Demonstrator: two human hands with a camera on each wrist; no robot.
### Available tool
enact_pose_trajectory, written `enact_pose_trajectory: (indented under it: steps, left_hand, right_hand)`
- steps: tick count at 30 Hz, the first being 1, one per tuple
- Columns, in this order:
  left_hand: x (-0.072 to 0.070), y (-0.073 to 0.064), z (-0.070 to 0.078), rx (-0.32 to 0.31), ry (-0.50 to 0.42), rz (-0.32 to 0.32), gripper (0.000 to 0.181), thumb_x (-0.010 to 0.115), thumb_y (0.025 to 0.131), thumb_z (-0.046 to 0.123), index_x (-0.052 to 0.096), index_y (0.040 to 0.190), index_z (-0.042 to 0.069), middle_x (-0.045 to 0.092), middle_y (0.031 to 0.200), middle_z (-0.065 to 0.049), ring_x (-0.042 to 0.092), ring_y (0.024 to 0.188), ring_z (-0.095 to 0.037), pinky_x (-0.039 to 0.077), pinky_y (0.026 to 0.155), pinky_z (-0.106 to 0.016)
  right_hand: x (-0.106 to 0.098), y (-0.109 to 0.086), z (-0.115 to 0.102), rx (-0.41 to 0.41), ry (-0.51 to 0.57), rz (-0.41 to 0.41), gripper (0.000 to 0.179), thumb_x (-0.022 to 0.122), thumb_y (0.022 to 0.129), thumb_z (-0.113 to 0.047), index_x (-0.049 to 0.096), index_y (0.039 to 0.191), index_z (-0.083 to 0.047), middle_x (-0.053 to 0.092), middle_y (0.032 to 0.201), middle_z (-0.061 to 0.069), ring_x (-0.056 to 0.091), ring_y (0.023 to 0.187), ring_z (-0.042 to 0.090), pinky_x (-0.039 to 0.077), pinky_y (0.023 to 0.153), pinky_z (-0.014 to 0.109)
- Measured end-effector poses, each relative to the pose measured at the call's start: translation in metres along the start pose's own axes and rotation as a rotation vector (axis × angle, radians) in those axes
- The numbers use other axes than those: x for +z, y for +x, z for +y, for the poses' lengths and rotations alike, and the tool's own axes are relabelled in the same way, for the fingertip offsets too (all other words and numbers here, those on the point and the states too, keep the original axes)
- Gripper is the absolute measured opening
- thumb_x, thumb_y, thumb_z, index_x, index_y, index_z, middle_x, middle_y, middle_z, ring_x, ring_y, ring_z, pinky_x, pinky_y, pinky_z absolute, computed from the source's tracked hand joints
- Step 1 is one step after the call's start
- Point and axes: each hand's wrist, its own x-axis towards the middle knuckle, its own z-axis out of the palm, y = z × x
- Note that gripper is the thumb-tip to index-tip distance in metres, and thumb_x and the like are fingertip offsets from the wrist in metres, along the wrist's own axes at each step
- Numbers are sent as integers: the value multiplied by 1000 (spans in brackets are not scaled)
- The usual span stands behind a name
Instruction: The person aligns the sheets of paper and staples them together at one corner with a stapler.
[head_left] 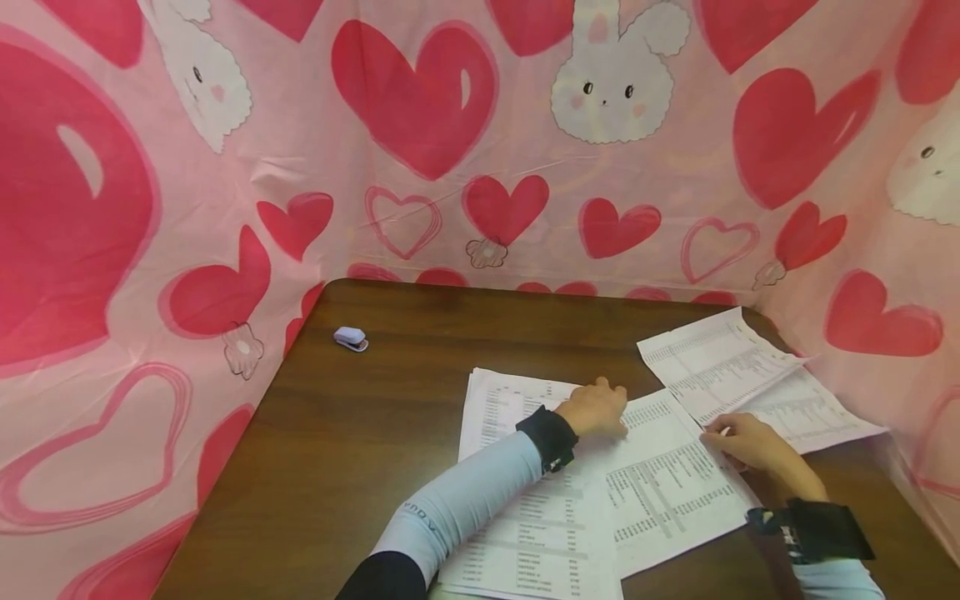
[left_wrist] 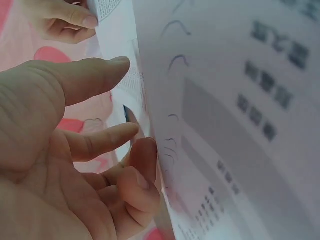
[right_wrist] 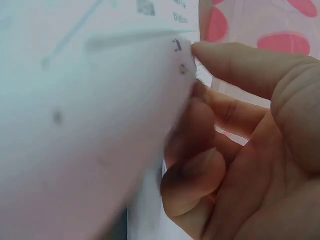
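Nearest the head camera on the tabletop, a stack of printed sheets (head_left: 551, 525) runs down to the bottom edge of the view, its pages slightly out of line. Along its right side lies a loose sheet (head_left: 667, 475), set at an angle and meeting the stack; which overlaps which I cannot tell. The left hand (head_left: 596, 412) rests over the upper right part of the stack, beside the loose sheet. From the left wrist, its thumb stands out straight and apart from the other fingers, some of which bend loosely close to the paper's edge, so it is relaxed rather than grasping. Small curved pen strokes mark the page there. The right hand (head_left: 757, 446) pinches the right edge of the loose sheet, thumb on the margin and fingers bent behind; the right wrist view shows the paper bowing close to the lens, its print blurred.

Beyond the right hand, an upper sheet (head_left: 712, 358) with creases partly covers a lower sheet (head_left: 821, 408) near the table's right side. Black bands (head_left: 551, 437) circle both wrists, and a pale blue sleeve (head_left: 457, 500) covers the left forearm. Well apart, toward the far left corner of the dark brown table (head_left: 300, 467), sits a small lavender stapler (head_left: 351, 338). Pink cloth (head_left: 525, 108) with red hearts and white rabbits hangs around it all.
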Motion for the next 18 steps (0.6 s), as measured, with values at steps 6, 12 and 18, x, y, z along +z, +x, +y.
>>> enact_pose_trajectory:
  steps: [6,12,18]
  left_hand:
    - [1,0,-5,-12,-39,-18,55,71,86,45,52,131,22,53,114,-4,60,90,-18,48,71,-32]
    - [2,4,-10,-26,-64,-2,51,69,87,43,53,129,20,57,117,-5,61,98,-17,49,74,-33]
    - [2,6,-13,1,-98,-22,30,62,92,35,62,117,18,58,108,-2,56,91,-14,48,70,-32]
  right_hand:
    - [0,-1,-2,-16,10,6,21,64,92,-25,65,97,-4,57,74,6,54,61,20,46,55,30]
    - [-3,1,0,-30,23,30,23,63,94,-27,65,97,-5,57,76,7,55,64,20,49,58,31]
    - [-2,0,3,-46,51,48,22,62,94,-27,63,96,-5,56,72,6,54,61,21,47,55,30]
